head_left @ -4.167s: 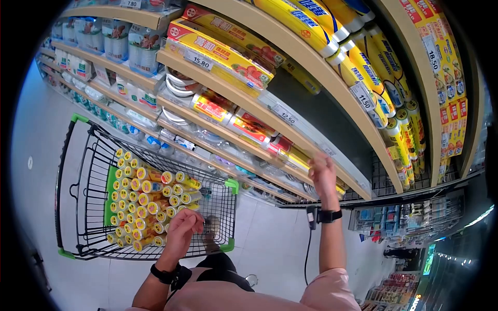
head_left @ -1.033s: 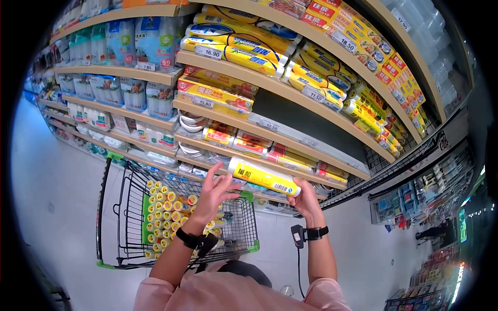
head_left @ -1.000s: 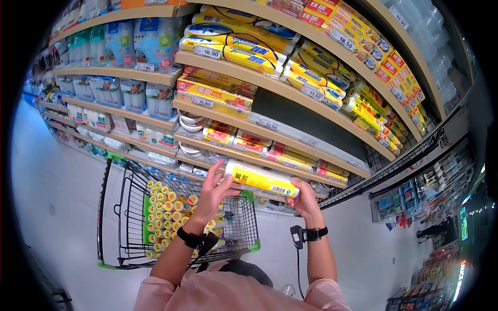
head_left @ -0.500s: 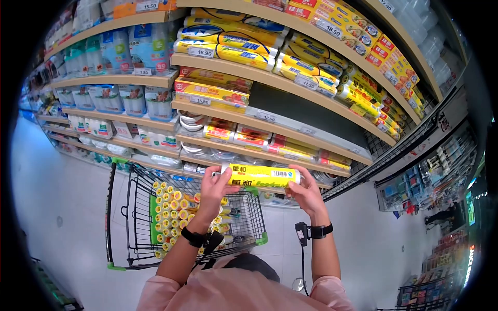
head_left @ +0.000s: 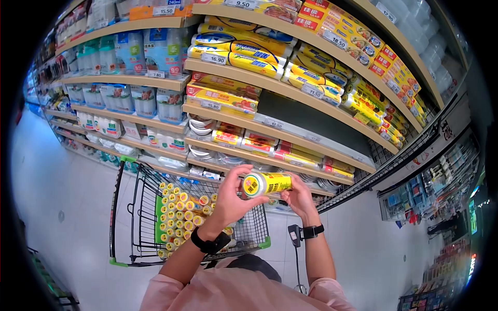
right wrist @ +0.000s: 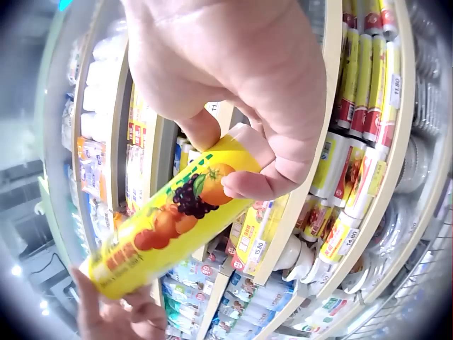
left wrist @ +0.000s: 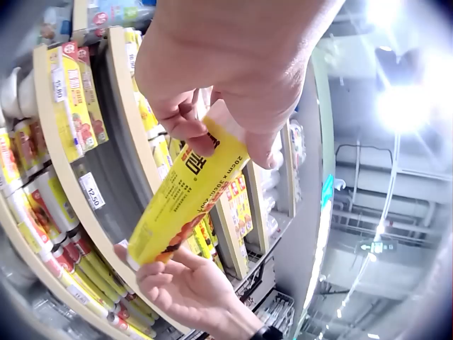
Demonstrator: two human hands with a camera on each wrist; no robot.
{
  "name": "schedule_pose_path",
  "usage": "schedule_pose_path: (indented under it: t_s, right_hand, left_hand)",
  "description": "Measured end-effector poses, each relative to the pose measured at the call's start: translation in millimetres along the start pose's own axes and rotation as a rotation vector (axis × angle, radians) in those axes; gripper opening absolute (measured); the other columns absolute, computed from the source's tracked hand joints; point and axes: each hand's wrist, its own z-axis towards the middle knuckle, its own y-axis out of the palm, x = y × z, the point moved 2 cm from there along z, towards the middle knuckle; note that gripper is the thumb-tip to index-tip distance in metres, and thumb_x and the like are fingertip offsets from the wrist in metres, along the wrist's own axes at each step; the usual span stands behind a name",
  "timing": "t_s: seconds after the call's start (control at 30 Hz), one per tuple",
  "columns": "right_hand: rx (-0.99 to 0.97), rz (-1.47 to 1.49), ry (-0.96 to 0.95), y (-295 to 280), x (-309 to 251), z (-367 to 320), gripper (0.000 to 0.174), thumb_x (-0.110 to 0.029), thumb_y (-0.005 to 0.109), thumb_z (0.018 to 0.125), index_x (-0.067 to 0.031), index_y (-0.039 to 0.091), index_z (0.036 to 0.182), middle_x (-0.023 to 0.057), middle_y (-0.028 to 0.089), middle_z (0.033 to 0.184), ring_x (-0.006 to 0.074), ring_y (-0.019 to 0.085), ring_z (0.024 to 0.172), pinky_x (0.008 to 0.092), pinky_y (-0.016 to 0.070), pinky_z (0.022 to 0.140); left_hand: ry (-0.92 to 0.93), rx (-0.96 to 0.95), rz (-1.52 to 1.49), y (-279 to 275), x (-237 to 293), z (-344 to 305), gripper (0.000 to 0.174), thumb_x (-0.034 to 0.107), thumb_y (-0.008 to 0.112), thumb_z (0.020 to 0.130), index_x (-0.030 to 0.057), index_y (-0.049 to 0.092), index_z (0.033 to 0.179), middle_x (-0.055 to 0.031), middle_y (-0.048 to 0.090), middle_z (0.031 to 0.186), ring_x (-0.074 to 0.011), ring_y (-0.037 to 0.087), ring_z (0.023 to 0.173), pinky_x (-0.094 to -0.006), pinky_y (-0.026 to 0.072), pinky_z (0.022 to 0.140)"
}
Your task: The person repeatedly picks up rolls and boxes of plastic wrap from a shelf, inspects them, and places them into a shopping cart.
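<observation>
A yellow roll of food bags (head_left: 275, 183) is held between both hands in front of the chest, above the cart's far right corner. Its round labelled end faces the head camera. Around that end curl the fingers and thumb of the left hand (head_left: 233, 197). The right hand (head_left: 301, 198) grips the opposite end. In the left wrist view the roll (left wrist: 180, 195) shows "20cm x 30cm" printed on it. Pictures of fruit cover the side of the roll (right wrist: 173, 216) in the right wrist view, with the right thumb and fingers pinching its white end.
A wire shopping cart (head_left: 136, 217) at left carries many similar rolls (head_left: 179, 212) standing on end. Ahead rise shelves with yellow boxes (head_left: 222, 97), wrap rolls (head_left: 244, 49) and price tags. One dark shelf section (head_left: 306, 116) has a bare stretch.
Earlier the right hand was at the shelf and the left over the cart, no roll held. The roll then appeared in the right hand; the left took its other end, now tilted toward the head camera.
</observation>
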Motion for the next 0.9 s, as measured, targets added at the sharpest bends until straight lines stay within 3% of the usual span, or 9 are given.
schedule_pose_path:
  t_s: [0.1, 0.2, 0.3, 0.33, 0.43, 0.6, 0.73, 0.83, 0.9]
  right_hand:
    - [0.012, 0.019, 0.047, 6.9, 14.3, 6.5, 0.033, -0.02, 0.038, 0.104, -0.001, 0.049, 0.129, 0.0117, 0.059, 0.107, 0.0181, 0.06, 0.08, 0.0286, 0.053, 0.07]
    - [-0.004, 0.033, 0.072, 7.2, 25.6, 12.6, 0.034, -0.018, 0.035, 0.104, 0.0014, 0.05, 0.127, 0.0126, 0.06, 0.114, 0.0204, 0.064, 0.098, 0.0341, 0.0562, 0.086]
    - [-0.078, 0.042, 0.054, -21.9, 42.9, 20.0, 0.034, -0.017, 0.035, 0.104, 0.0, 0.05, 0.129, 0.0129, 0.059, 0.12, 0.0217, 0.063, 0.103, 0.034, 0.0556, 0.086]
    - [0.04, 0.043, 0.057, -2.3, 33.3, 9.3, 0.034, -0.018, 0.035, 0.103, -0.0003, 0.05, 0.129, 0.0132, 0.059, 0.121, 0.0218, 0.063, 0.101, 0.0334, 0.0551, 0.084]
    - [0.029, 0.04, 0.069, -12.3, 33.4, 1.7, 0.036, -0.018, 0.037, 0.102, -0.0042, 0.046, 0.135, 0.0138, 0.058, 0.123, 0.0249, 0.063, 0.1, 0.0361, 0.0537, 0.082]
    - [0.015, 0.196, -0.017, -43.4, 36.8, 2.6, 0.036, -0.018, 0.049, 0.098, -0.0068, 0.048, 0.131, 0.0129, 0.06, 0.116, 0.0232, 0.061, 0.091, 0.0337, 0.0508, 0.078]
    - [0.007, 0.205, -0.118, -36.9, 22.4, -6.9, 0.039, -0.01, 0.059, 0.094, -0.0086, 0.046, 0.131, 0.0085, 0.06, 0.101, 0.0154, 0.051, 0.074, 0.0286, 0.0424, 0.066]
    - [-0.131, 0.212, -0.224, -15.3, 10.5, -14.7, 0.049, 0.0, 0.063, 0.089, -0.01, 0.042, 0.133, 0.0084, 0.059, 0.105, 0.0148, 0.051, 0.073, 0.0281, 0.0416, 0.062]
    - [-0.179, 0.154, -0.203, -3.9, 5.0, -18.9, 0.057, 0.004, 0.07, 0.083, -0.0073, 0.043, 0.132, 0.0097, 0.06, 0.114, 0.0177, 0.059, 0.091, 0.0298, 0.0484, 0.073]
  left_hand:
    - [0.172, -0.021, 0.217, 21.5, 16.3, -1.2, 0.071, 0.014, 0.091, 0.065, 0.0038, 0.044, 0.117, -0.0149, 0.062, 0.12, -0.0176, 0.065, 0.103, -0.0284, 0.0561, 0.08]
    - [0.13, -0.031, 0.349, 32.3, 27.4, -5.8, 0.066, 0.022, 0.09, 0.068, 0.0028, 0.052, 0.118, -0.0138, 0.064, 0.116, -0.0179, 0.067, 0.098, -0.0291, 0.0565, 0.077]
    - [0.368, 0.001, 0.502, 34.9, 34.6, -2.2, 0.065, 0.028, 0.088, 0.07, 0.0023, 0.058, 0.122, -0.0146, 0.064, 0.114, -0.0249, 0.068, 0.093, -0.0314, 0.0563, 0.074]
    - [0.365, -0.014, 0.51, 32.8, 34.7, -1.1, 0.064, 0.026, 0.087, 0.071, 0.0023, 0.058, 0.122, -0.0149, 0.063, 0.114, -0.0265, 0.068, 0.094, -0.0321, 0.0559, 0.074]
    - [0.37, -0.027, 0.541, 21.1, 22.1, -4.7, 0.06, 0.025, 0.084, 0.074, 0.0039, 0.058, 0.123, -0.0163, 0.055, 0.121, -0.0304, 0.062, 0.105, -0.0338, 0.0546, 0.078]
    - [0.189, -0.006, 0.532, -1.4, -21.7, -14.0, 0.054, 0.006, 0.082, 0.074, 0.0041, 0.054, 0.12, -0.0119, 0.053, 0.119, -0.023, 0.063, 0.104, -0.0314, 0.0579, 0.083]
    - [-0.139, 0.084, 0.02, -8.2, -51.3, -23.6, 0.05, 0.003, 0.077, 0.08, 0.0031, 0.047, 0.12, -0.0129, 0.055, 0.117, -0.0211, 0.066, 0.1, -0.0311, 0.0594, 0.082]
    - [-0.314, 0.203, -0.39, -14.7, -77.9, -26.2, 0.045, 0.0, 0.072, 0.084, 0.0015, 0.044, 0.119, -0.0161, 0.054, 0.119, -0.0223, 0.067, 0.096, -0.0317, 0.0596, 0.082]
    - [-0.435, 0.216, -0.549, -11.7, -85.3, -29.9, 0.03, 0.015, 0.063, 0.095, 0.003, 0.047, 0.117, -0.0142, 0.06, 0.111, -0.0214, 0.069, 0.084, -0.03, 0.06, 0.075]
